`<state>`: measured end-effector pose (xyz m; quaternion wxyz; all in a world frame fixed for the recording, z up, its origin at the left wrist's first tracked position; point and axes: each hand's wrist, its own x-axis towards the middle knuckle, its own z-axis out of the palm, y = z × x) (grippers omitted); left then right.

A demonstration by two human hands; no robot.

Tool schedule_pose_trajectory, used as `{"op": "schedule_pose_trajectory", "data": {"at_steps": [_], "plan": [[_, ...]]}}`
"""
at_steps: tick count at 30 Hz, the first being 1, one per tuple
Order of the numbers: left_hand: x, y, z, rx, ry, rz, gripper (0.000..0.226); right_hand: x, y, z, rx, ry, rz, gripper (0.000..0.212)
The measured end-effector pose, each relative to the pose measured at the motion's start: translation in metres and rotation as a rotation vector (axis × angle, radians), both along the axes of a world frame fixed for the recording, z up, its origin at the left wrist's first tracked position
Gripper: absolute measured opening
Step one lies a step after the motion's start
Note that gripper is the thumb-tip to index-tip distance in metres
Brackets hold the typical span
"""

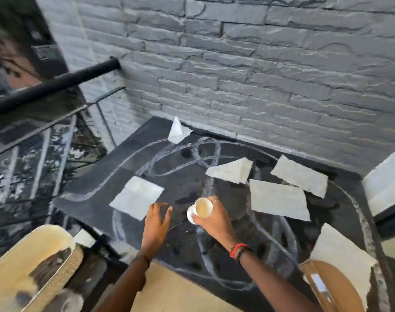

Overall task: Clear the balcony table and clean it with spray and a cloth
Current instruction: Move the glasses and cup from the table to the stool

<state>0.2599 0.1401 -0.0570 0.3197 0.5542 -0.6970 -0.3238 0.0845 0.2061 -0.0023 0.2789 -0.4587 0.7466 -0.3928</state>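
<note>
Low centre, the right hand [212,219] grips a white cup [201,210] over the dark table [129,158], the left hand [157,219] beside it spread, empty.

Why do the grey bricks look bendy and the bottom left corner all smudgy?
In the head view, the wide-angle lens bends the grey brick wall and black metal handrail; the cream rounded object at lower left is smeared by blur; the right hand gripping the white paper cup looks fairly sharp; the light is soft, without hard shadows.
</note>
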Motion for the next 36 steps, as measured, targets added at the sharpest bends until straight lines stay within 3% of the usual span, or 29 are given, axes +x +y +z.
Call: {"op": "schedule_pose_trajectory", "data": {"at_steps": [11,16,20,26,30,34,36], "plan": [[0.199,0.058,-0.035,0.131,-0.05,0.223,0.019,0.212,0.029,-0.036,0.087,-0.052,0.242,0.056],[0.278,0.091,-0.07,0.181,-0.092,0.222,0.022,0.285,0.036,-0.085,0.162,-0.022,0.286,0.073],[0.32,0.093,-0.098,0.24,-0.11,0.253,0.021,0.319,0.03,-0.124,0.235,0.012,0.334,0.066],[0.362,0.079,-0.137,0.283,-0.09,0.269,0.029,0.358,-0.002,-0.189,0.298,0.137,0.444,0.073],[0.379,0.071,-0.147,0.267,-0.036,0.236,0.028,0.375,-0.031,-0.227,0.326,0.257,0.523,0.072],[0.391,0.066,-0.151,0.208,-0.025,0.202,0.046,0.385,-0.054,-0.258,0.378,0.314,0.576,0.074],[0.4,0.06,-0.158,0.167,-0.015,0.215,0.035,0.393,-0.063,-0.274,0.391,0.324,0.593,0.077]]}}
